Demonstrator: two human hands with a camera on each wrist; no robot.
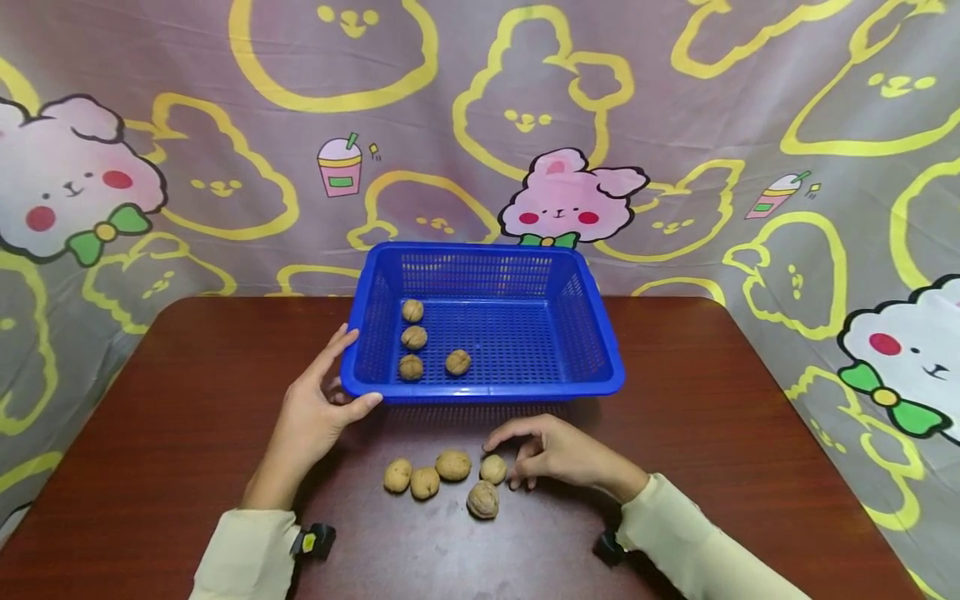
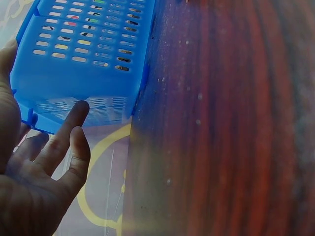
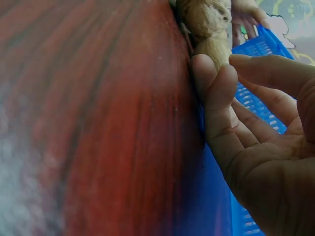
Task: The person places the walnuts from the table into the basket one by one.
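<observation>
Cartoon-printed cloth (image 1: 300, 50) backs a brown table (image 1: 217, 383) bearing a blue basket (image 1: 487, 390).

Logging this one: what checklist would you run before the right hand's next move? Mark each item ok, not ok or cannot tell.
1. Basket steadied: ok, the left hand holds the blue basket at its near left corner.
2. Right hand positioned: ok, finger and thumb bracket one small walnut.
3. Firm pinch: cannot tell.
4. Room inside: ok, the basket's right side is bare.
5. All walnuts in the basket: not ok, five lie on the table.
</observation>
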